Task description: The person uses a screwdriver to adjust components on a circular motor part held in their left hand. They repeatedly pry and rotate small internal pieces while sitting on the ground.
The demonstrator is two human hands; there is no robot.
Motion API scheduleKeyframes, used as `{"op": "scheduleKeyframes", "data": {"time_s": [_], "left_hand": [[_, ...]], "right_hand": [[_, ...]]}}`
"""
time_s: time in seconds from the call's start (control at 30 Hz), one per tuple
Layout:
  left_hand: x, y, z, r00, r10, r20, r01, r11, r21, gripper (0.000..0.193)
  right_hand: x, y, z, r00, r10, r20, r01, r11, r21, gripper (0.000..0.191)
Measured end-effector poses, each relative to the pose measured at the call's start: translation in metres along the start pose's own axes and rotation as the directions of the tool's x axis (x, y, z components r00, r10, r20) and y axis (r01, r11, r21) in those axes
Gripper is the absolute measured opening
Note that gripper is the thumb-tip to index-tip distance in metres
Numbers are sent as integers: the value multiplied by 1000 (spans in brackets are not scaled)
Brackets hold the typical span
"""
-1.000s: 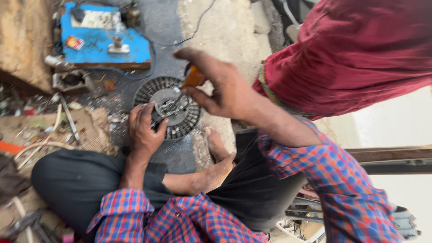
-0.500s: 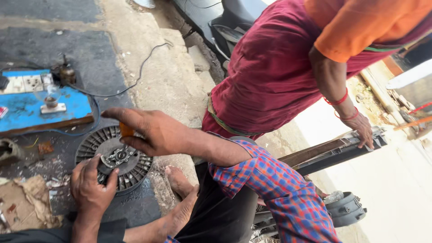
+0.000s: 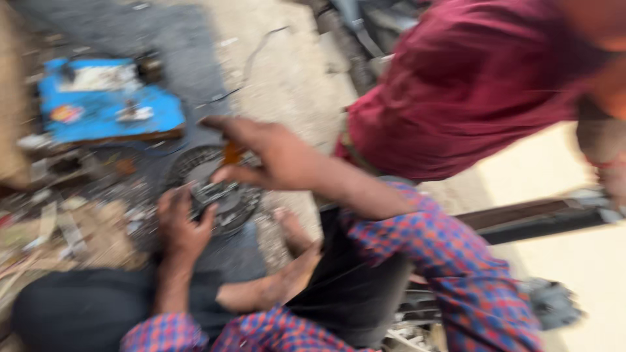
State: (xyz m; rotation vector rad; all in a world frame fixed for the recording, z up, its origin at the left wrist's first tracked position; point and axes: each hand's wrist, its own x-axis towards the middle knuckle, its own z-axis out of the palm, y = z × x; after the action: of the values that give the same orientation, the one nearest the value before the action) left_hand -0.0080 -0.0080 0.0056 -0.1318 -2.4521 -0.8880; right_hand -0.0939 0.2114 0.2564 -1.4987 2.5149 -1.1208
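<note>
Concrete floor [image 3: 287,72], pale and gritty with a darker patch toward the upper left, fills most of the blurred head view. Across the upper right a second person in a maroon shirt [image 3: 469,85] bends over the scene. Below that, the wearer's own checked red-and-blue sleeve [image 3: 450,261] runs down to the bottom edge, and dark trousers [image 3: 345,287] cover the folded legs, with a bare foot [image 3: 293,238] resting on the floor just right of the work. A blue board [image 3: 104,107] with small bits on it lies at the upper left, well apart from the hands, and scattered scraps [image 3: 59,221] litter the floor at the left.

Between the knees and the board sits a round, dark metal finned wheel [image 3: 212,189], flat on the floor. The left hand [image 3: 182,225] rests on its near edge, fingers curled over the rim and gripping it. The right hand [image 3: 267,156] hovers over the far side of the wheel, forefinger stretched out to the left, the other fingers pinching a small orange object [image 3: 233,153]; the blur hides what it is.
</note>
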Motion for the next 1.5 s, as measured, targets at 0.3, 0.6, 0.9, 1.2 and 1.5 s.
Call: {"op": "scheduleKeyframes", "data": {"time_s": [0.3, 0.6, 0.9, 1.2, 1.5], "left_hand": [[-8, -5, -2, 993, 81, -85, -86, 994, -62, 69], [-10, -11, 0, 991, 102, -84, -109, 990, -91, 70], [-3, -3, -11, 994, 77, -83, -92, 974, -206, 74], [-15, -36, -15, 907, -309, -286, 46, 748, -663, 44], [-9, -69, -11, 704, -691, -161, 176, 390, -904, 46]], "right_hand": [[-1, -4, 4, 996, -67, 59, 69, 997, -26, 52], [0, -1, 4, 995, -29, 97, 34, 998, -51, 58], [1, -1, -1, 995, -94, 44, 95, 995, -21, 45], [-9, 11, -22, 979, -46, -200, 91, 971, 220, 18], [-3, 3, -11, 974, -123, -188, 114, 992, -58, 19]]}}
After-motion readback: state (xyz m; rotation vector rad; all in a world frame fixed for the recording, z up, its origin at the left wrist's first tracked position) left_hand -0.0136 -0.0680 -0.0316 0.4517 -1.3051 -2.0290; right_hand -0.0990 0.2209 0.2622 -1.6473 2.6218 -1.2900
